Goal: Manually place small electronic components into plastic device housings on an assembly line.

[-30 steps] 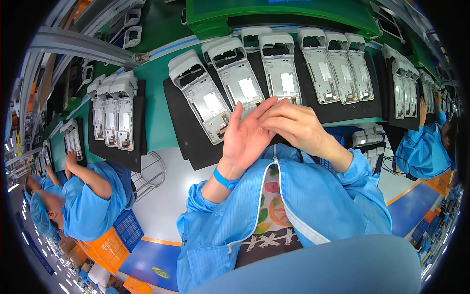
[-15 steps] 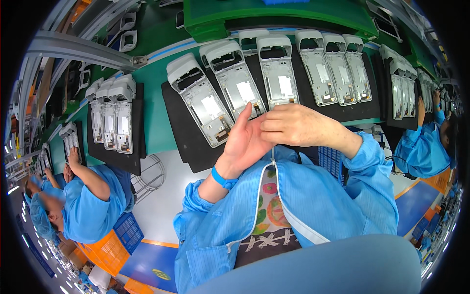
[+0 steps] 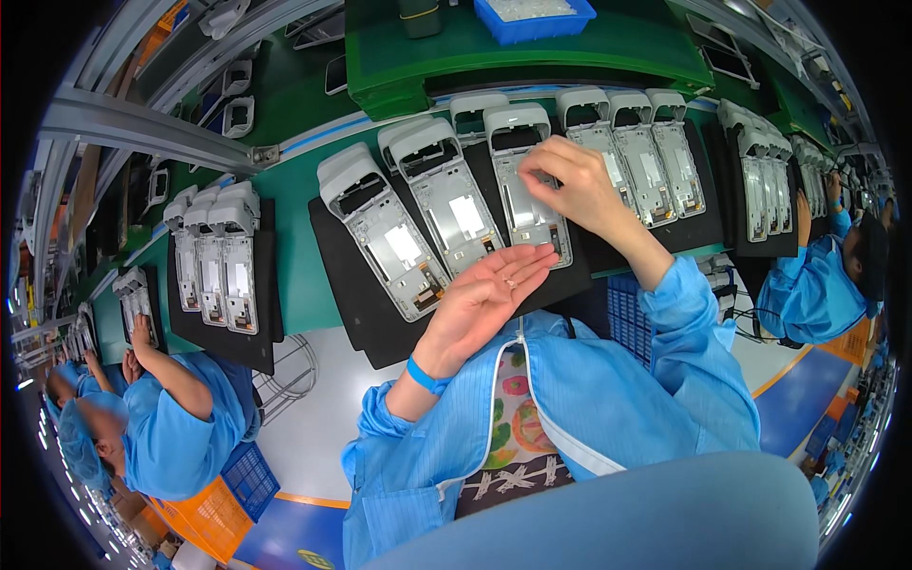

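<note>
Your unclenched left hand [image 3: 489, 293] bears small clear pieces [image 3: 511, 283] while your right hand [image 3: 576, 186] pinches, contents unclear, over the grey device housing [image 3: 522, 207] at upper centre, apparently a fitting step needing precise placement next.

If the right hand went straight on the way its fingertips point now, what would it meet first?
The right hand would probably meet the grey housing beneath its fingertips first, though this view leaves the gap between them unclear.
</note>
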`<action>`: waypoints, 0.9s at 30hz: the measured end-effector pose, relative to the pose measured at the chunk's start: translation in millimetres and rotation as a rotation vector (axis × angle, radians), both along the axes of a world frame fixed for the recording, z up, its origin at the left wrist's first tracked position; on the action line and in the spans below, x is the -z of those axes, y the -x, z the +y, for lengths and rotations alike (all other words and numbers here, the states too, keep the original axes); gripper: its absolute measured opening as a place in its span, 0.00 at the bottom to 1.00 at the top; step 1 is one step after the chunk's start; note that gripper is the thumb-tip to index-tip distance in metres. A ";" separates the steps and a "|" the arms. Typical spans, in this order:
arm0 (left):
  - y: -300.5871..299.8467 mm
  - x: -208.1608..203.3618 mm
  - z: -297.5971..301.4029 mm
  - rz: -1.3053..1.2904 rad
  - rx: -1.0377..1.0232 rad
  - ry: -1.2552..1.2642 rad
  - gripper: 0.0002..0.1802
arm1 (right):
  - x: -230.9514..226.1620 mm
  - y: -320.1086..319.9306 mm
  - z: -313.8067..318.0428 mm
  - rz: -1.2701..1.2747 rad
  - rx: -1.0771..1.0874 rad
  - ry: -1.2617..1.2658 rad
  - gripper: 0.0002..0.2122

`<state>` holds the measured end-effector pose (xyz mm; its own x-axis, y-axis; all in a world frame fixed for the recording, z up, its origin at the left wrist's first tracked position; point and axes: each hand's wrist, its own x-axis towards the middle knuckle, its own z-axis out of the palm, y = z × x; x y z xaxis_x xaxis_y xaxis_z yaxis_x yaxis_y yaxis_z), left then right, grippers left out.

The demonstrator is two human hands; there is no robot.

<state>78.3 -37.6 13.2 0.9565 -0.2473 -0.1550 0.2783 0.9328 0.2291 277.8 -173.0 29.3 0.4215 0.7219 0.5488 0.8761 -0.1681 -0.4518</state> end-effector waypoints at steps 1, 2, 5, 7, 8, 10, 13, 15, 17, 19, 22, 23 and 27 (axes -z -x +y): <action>0.4 -1.1 0.1 -0.001 0.002 0.000 0.32 | 4.3 -3.3 3.5 -0.063 0.039 0.003 0.07; 0.7 -3.3 0.3 0.000 0.002 -0.017 0.31 | 7.5 -5.1 6.0 -0.064 0.041 0.004 0.07; 1.1 -11.5 0.9 0.029 -0.010 -0.066 0.26 | 13.7 -10.6 13.9 -0.207 0.033 0.027 0.07; 2.3 -13.6 2.4 0.055 -0.016 -0.097 0.23 | 16.7 -13.4 16.7 -0.308 0.015 0.065 0.07; 2.4 -13.2 3.0 0.029 -0.006 -0.123 0.21 | 18.0 -14.2 17.3 -0.309 0.012 0.066 0.07; 4.1 -13.1 4.2 0.003 -0.002 -0.149 0.20 | 19.9 -15.5 18.1 -0.360 -0.022 0.062 0.07; 7.9 -12.6 5.9 0.004 -0.011 -0.175 0.19 | 20.0 -16.5 20.1 -0.431 -0.043 0.078 0.06; 10.1 -9.3 7.5 -0.018 -0.020 -0.190 0.20 | 15.7 -17.9 19.6 -0.460 -0.071 0.123 0.06; 11.5 -9.7 9.6 0.005 -0.025 -0.185 0.21 | 11.6 -19.3 18.7 -0.488 -0.099 0.168 0.07; 10.9 -11.0 10.8 0.028 -0.030 -0.181 0.22 | 9.5 -21.3 17.2 -0.535 -0.133 0.223 0.08; 8.7 -14.1 11.8 0.058 -0.030 -0.213 0.25 | 3.7 -23.4 16.3 -0.497 -0.195 0.275 0.09; 7.4 -13.6 12.0 0.029 -0.050 -0.136 0.28 | 0.0 -23.9 16.7 -0.494 -0.199 0.272 0.09; 7.9 -16.5 14.7 -0.002 -0.093 0.009 0.37 | -7.0 -22.2 15.5 -0.435 -0.209 0.308 0.09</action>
<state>70.4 -22.9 29.7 0.9756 -0.1589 -0.1516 0.1901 0.9567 0.2205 300.0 -157.5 36.3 0.0347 0.9198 0.3909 0.9993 -0.0378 0.0001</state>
